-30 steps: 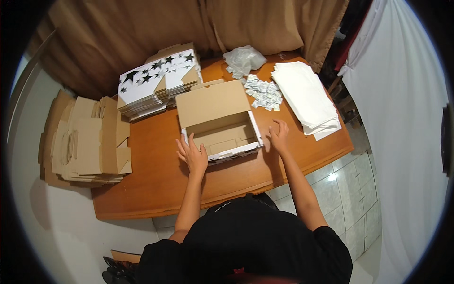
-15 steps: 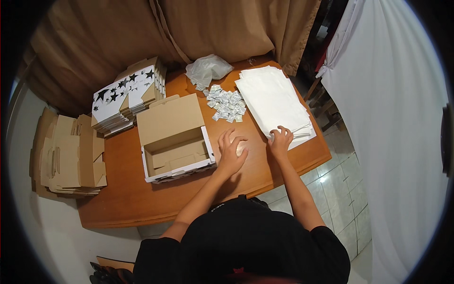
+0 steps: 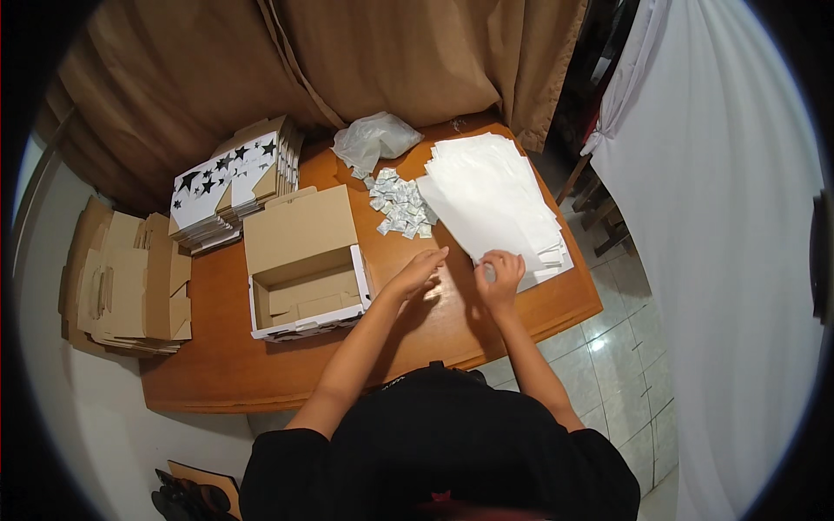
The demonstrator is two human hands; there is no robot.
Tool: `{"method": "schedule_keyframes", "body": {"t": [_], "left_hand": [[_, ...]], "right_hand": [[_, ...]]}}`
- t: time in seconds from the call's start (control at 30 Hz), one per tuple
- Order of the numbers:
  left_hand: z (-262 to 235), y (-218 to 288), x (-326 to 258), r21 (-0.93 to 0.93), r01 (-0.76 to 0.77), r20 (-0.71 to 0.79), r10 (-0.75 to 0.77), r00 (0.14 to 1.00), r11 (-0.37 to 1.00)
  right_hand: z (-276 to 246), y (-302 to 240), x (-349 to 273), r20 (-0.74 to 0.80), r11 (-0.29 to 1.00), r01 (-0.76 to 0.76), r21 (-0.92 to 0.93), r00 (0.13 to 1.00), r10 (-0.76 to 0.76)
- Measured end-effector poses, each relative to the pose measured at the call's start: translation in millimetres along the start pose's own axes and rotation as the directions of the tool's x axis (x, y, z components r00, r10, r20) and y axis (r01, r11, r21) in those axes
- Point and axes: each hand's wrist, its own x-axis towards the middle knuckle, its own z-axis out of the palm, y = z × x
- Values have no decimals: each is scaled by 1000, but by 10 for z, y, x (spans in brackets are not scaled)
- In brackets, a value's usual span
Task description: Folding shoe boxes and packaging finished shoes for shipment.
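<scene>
My right hand (image 3: pixel 499 276) pinches the near corner of a stack of white paper sheets (image 3: pixel 495 201) lying on the right side of the wooden table (image 3: pixel 417 330). My left hand (image 3: pixel 419 271) hovers open just left of that corner, fingers stretched toward the sheets. An open cardboard box (image 3: pixel 304 276) with a white outer face sits left of my left hand, its lid flap raised behind it. A heap of small silver-white packets (image 3: pixel 398 203) lies between the box and the paper.
A pile of flat boxes printed with black stars (image 3: pixel 230 178) stands at the far left of the table. Flat brown cardboard blanks (image 3: pixel 130 291) are stacked beside the table's left end. A crumpled clear plastic bag (image 3: pixel 375 139) lies at the back, before brown curtains. A tiled floor (image 3: pixel 625 347) shows at the right.
Both hands left the open box and moved right to the paper stack. My right hand now grips the stack's near corner. The view shifted, so the box sits further left.
</scene>
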Motion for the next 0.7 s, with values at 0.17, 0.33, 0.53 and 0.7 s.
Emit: {"method": "schedule_keyframes", "body": {"t": [0.17,0.33,0.53,0.7], "left_hand": [[-169,89,-10,-474,301,322,-155,934,828],[-455,-57,4,-25,-82,-97,79,992,996],[-753,58,-379,268,-328,-234,391,890,906],[-1350,327,-1139,63,-380,-286,381,879,923]], "right_hand": [[-216,-550,-182,170,976,68,206,980,-104],[-168,-830,-348,354,928,25,371,920,-167],[-142,-1268,-310,434,916,60,398,867,-245],[5,-1524,-158,401,891,-29,454,899,-175]]}}
